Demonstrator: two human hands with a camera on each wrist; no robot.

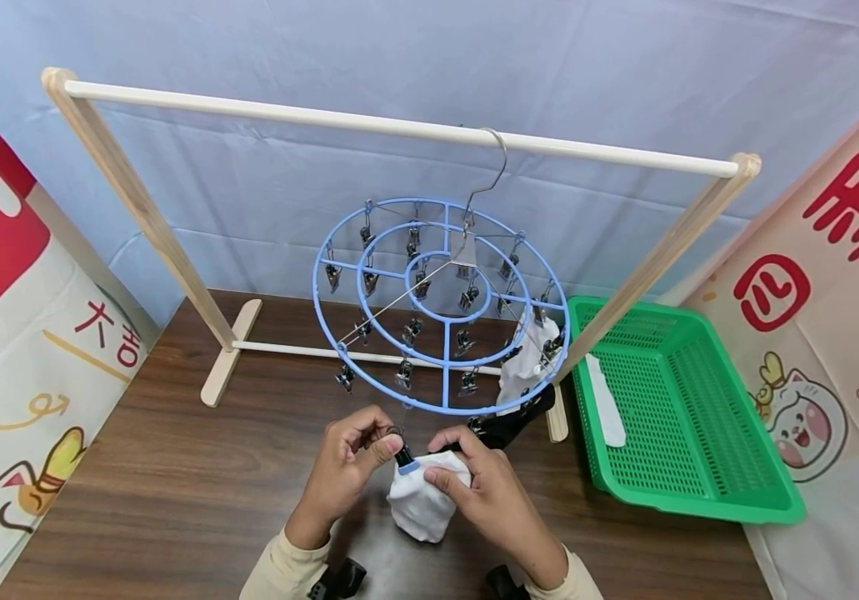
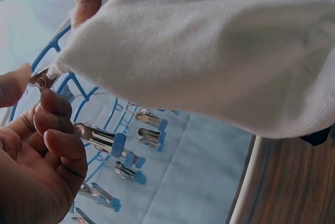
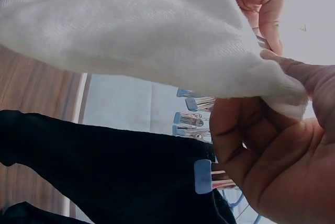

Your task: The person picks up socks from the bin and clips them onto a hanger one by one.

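Observation:
My left hand (image 1: 350, 458) pinches a metal clip (image 1: 403, 455) with blue tips at the front of the round blue hanger (image 1: 446, 387). The clip's tips sit on the upper edge of a white sock (image 1: 423, 504), which hangs below it. At the sock's other top corner, my right hand (image 1: 485, 475) pinches the fabric between thumb and fingers. In the left wrist view the sock (image 2: 172, 51) stretches out from the clip. A black sock (image 3: 115, 166) hangs from a blue-tipped clip (image 3: 203, 177) close by the right hand.
By its metal hook (image 1: 502, 158) the hanger hangs on the white bar (image 1: 287, 119) of a wooden rack. Other clips dangle around its rings. Another white item (image 1: 522, 367) hangs at its right. A green basket (image 1: 699, 506) at right contains a white sock (image 1: 606, 404).

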